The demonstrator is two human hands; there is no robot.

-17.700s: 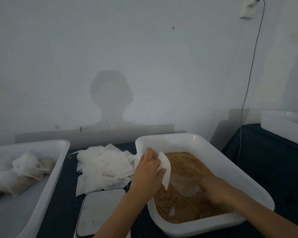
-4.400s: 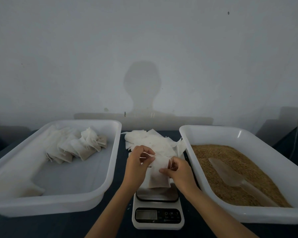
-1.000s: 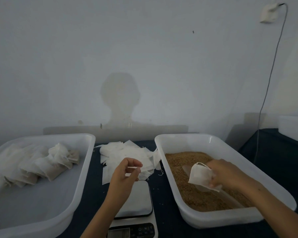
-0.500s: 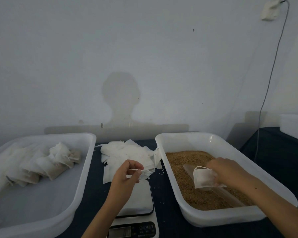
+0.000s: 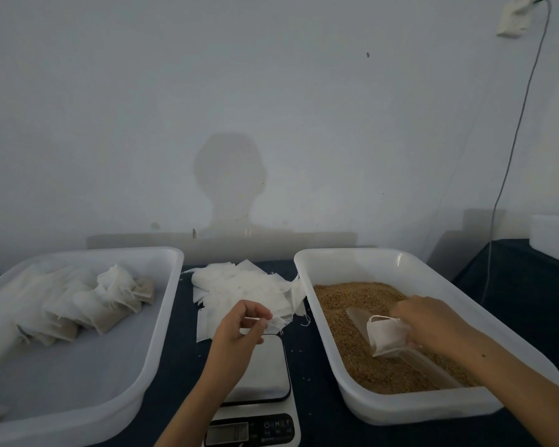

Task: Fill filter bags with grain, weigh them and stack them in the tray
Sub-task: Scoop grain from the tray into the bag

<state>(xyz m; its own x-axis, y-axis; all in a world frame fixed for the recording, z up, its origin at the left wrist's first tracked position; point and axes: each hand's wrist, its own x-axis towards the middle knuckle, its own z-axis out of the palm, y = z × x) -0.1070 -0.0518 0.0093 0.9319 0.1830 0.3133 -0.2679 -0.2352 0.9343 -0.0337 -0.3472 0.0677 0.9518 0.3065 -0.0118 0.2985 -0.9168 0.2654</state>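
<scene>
My right hand (image 5: 433, 324) grips a filter bag (image 5: 384, 337) over the grain (image 5: 346, 304); my left hand (image 5: 239, 330) pinches a thin white string (image 5: 254, 317) above the scale (image 5: 265, 369).

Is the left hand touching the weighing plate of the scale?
Cannot tell. In the head view the left hand overlaps the far edge of the scale, but this single view shows no clear gap or contact.

Right hand (image 5: 433, 324) is over the grain bin (image 5: 465, 404), holding an open filter bag (image 5: 386, 335) right above the clear scoop (image 5: 417, 359) lying in the grain (image 5: 346, 301). Left hand (image 5: 239, 330) hovers over the scale (image 5: 265, 366), fingers curled, pinching a thin string. Empty bags (image 5: 239, 285) are piled behind the scale, filled ones (image 5: 88, 304) in the left tray (image 5: 136, 375).
</scene>
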